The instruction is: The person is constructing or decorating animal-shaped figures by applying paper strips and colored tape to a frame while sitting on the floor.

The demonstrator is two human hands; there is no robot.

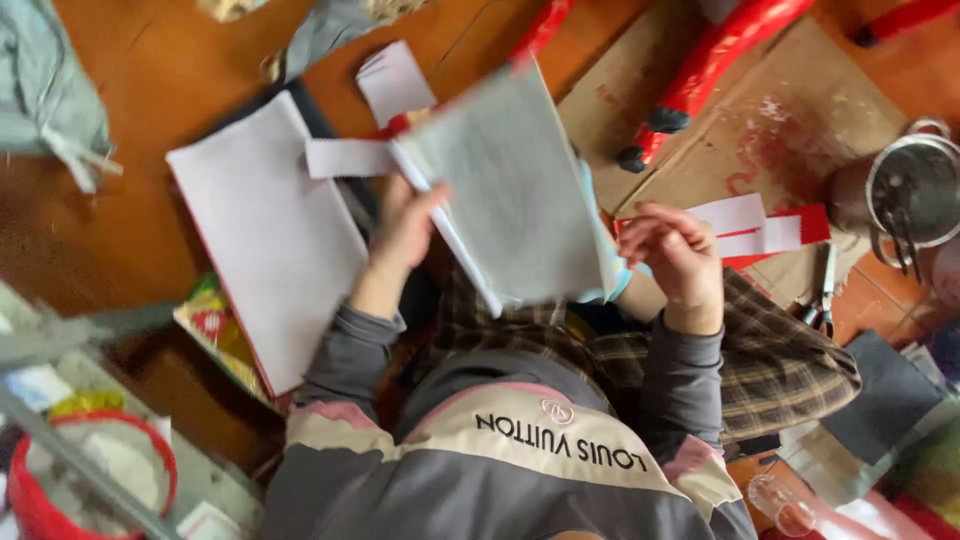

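My left hand [403,228] grips the lower left edge of a grey-white booklet [515,190], tilted and blurred over my lap. A small white paper strip [348,158] sticks out at its top left corner. My right hand [682,255] hovers just right of the booklet with its fingers curled inward; whether it pinches anything is unclear. A light blue thing [612,285] peeks out under the booklet's right edge. Red and white paper strips [765,232] lie just beyond my right hand.
A large white sheet [265,235] lies on the wooden floor at left. Flattened cardboard [800,100] with red stool legs [715,50] lies at upper right, beside a metal pot [915,190] and pliers [825,292]. A red bucket [35,510] stands at lower left.
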